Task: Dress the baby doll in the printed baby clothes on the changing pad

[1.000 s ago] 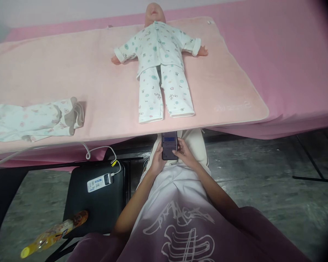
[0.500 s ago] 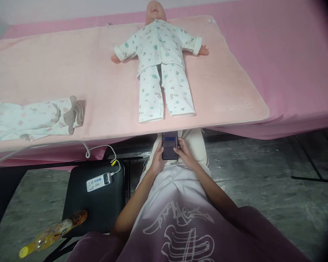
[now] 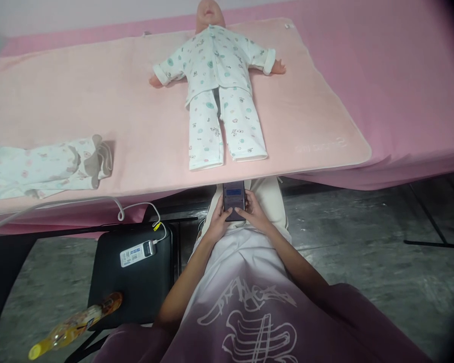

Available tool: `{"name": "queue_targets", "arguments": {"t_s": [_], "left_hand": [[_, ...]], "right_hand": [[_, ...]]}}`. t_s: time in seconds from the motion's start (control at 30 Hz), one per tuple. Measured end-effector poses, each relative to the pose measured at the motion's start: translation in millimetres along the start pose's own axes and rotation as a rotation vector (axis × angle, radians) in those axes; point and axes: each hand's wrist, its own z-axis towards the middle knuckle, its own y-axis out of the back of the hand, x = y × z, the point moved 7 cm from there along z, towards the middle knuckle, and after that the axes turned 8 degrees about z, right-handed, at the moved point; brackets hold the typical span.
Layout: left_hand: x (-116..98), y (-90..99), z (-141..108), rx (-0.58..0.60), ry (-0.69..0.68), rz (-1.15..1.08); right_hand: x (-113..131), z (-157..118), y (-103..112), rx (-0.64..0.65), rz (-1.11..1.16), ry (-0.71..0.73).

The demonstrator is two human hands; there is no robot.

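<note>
A dark smartphone (image 3: 233, 195) with a lit screen is held low over my lap, just below the table edge. My left hand (image 3: 218, 220) grips its left side, the thumb over the lower screen. Around its right side closes my right hand (image 3: 254, 212), its thumb also on the lower screen. Beyond the phone, a baby doll (image 3: 209, 16) lies on its back with arms spread. It wears a white patterned jacket (image 3: 219, 60) and matching trousers (image 3: 206, 133). Neither hand touches the doll.
A pale pink mat (image 3: 136, 111) covers part of the pink table cloth (image 3: 401, 101). Folded patterned baby clothes (image 3: 41, 166) lie on the left. Beside me, a black chair (image 3: 136, 287) bears a white power bank (image 3: 136, 253) with a cable and a yellow-capped bottle (image 3: 71, 327).
My left thumb has moved from the phone's edge onto the lower screen. Both hands still hold the phone. The table and doll appear slightly shifted left in view.
</note>
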Motion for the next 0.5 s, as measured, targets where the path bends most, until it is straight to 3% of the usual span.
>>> {"name": "queue_targets", "arguments": {"t_s": [0.2, 0.5], "left_hand": [[0.5, -1.1, 0.2, 0.022, 0.022, -0.071], [0.2, -1.3, 1.9, -0.033, 0.041, -0.128]], "right_hand": [[0.2, 1.5, 0.2, -0.005, -0.011, 0.011], [4.0, 0.3, 0.9, 0.009, -0.003, -0.011]]}}
